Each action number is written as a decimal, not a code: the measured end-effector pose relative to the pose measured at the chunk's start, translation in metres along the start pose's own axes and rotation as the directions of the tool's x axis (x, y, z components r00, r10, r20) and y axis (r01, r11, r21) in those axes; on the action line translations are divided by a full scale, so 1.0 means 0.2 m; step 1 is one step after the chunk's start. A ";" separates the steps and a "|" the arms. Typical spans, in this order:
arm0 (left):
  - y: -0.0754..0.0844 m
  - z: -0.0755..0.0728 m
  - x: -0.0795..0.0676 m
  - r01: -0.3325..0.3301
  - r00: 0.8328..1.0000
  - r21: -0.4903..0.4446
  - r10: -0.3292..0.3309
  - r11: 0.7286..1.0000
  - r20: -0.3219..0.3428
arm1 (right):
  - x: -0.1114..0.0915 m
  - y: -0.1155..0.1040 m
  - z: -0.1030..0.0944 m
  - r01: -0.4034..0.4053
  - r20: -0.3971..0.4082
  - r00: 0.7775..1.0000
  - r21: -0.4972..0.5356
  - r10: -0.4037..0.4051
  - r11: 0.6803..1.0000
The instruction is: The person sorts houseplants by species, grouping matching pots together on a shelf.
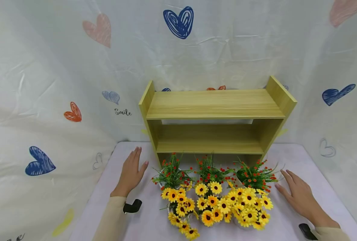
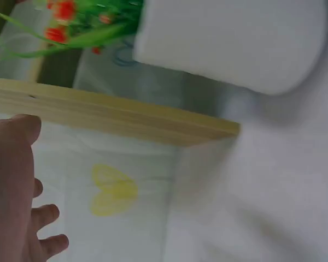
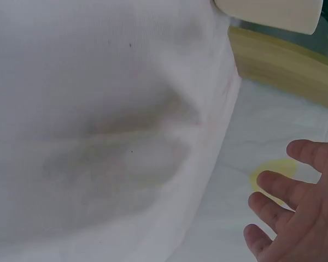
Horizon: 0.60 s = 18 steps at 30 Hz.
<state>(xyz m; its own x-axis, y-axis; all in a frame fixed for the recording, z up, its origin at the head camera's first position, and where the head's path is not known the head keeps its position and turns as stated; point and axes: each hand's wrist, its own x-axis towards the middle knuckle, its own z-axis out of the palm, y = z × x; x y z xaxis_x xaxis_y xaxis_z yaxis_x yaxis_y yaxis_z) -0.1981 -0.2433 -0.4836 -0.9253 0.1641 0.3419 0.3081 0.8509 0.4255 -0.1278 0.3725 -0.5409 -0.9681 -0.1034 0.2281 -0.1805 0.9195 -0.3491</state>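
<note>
A heart-printed sheet (image 1: 226, 60) backs the desk (image 1: 149, 221), where a wooden shelf (image 1: 211, 104) stands mid-frame behind red-flowered plants (image 1: 211, 174) and yellow-flowered plants (image 1: 212, 201), lower centre. The left hand (image 1: 131, 174), lower left, and right hand (image 1: 302, 195), lower right, have fingers (image 1: 136, 156) extended and hold nothing. Handling would likely go best by the pale pots (image 2: 235, 41), kept level, since the plants themselves may bend.
</note>
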 end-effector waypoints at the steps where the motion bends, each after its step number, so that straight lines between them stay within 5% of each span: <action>1: 0.02 -0.02 0.02 -0.010 1.000 -0.011 0.010 1.000 -0.024 | -0.01 0.00 0.00 0.001 -0.006 1.000 0.000 -0.001 1.000; 9: 0.21 -0.21 0.12 -0.062 0.972 -0.130 0.030 0.990 -0.232 | -0.09 -0.06 0.00 0.020 -0.045 0.999 -0.010 -0.021 1.000; 18: 0.44 -0.39 0.27 -0.180 0.895 -0.243 0.056 0.953 -0.443 | -0.16 -0.14 0.00 0.001 -0.001 1.000 0.023 -0.001 1.000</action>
<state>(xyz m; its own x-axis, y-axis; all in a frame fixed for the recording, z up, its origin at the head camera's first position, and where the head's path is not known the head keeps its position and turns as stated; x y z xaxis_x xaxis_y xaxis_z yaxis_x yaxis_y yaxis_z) -0.2033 -0.1984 -0.3628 -0.7129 -0.0265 0.7007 0.5136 0.6606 0.5476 -0.0916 0.3512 -0.5383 -0.9678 -0.1038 0.2291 -0.1851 0.9106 -0.3695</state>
